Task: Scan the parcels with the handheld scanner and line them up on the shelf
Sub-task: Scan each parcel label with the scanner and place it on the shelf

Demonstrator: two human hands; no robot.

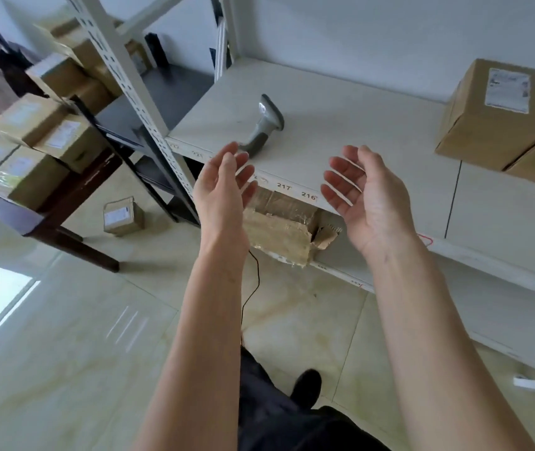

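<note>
head view: both hands, left [223,187] and right [365,198], hover empty with fingers apart before the shelf [373,138], where the scanner [264,125] lies and one parcel [493,115] stands far right; next, probably fetch another parcel.

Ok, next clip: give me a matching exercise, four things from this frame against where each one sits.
Things:
1. handheld scanner
2. labelled box
3. taped parcel
4. small box

Places:
A. on the floor by the dark table
B. lower shelf, under tags 217 and 216
C. white shelf, far right
D. white shelf, near its front edge, left part

Pairs: 1-D, 2-C, 3-B, 4-A
</note>
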